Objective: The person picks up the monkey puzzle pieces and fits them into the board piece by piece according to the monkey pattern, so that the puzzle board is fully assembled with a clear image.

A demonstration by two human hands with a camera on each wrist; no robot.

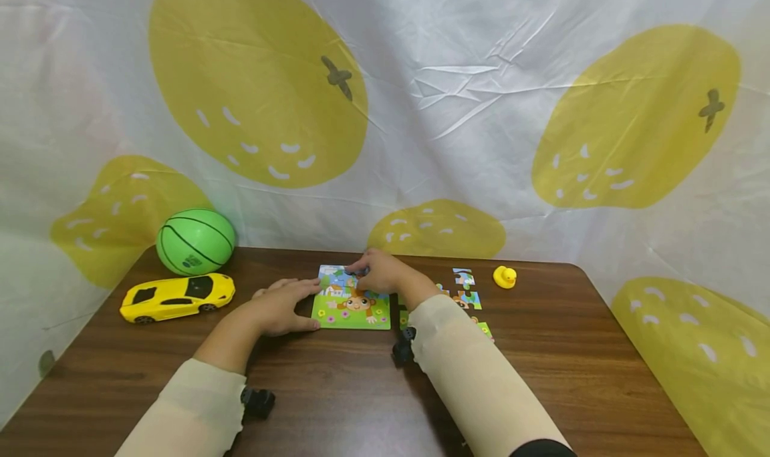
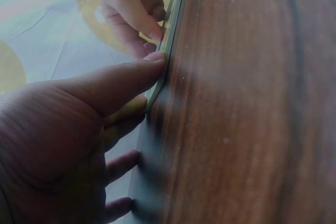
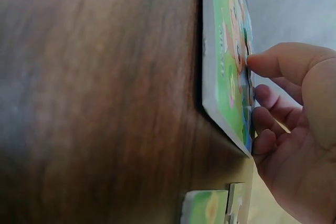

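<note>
A jigsaw puzzle board (image 1: 351, 320) with a monkey picture lies flat on the table. My left hand (image 1: 283, 307) braces its left side, thumb at the near corner and index finger farther up the edge. In the left wrist view the thumb (image 2: 131, 74) of that hand is extended against the board's edge. My right hand (image 1: 385, 273) is over the board's upper part. In the right wrist view its thumb and curled fingers hold a slightly raised puzzle piece (image 3: 250, 77), mostly covered by the fingertips. Loose puzzle pieces (image 1: 468, 300) lie right of the board, partly behind the right arm.
A yellow toy car (image 1: 177, 298) and a green ball (image 1: 196, 242) stand at the left. The small yellow rubber duck (image 1: 504, 277) sits at the back right of the brown wooden table (image 1: 571, 363). Behind hangs a lemon-printed curtain (image 1: 445, 143).
</note>
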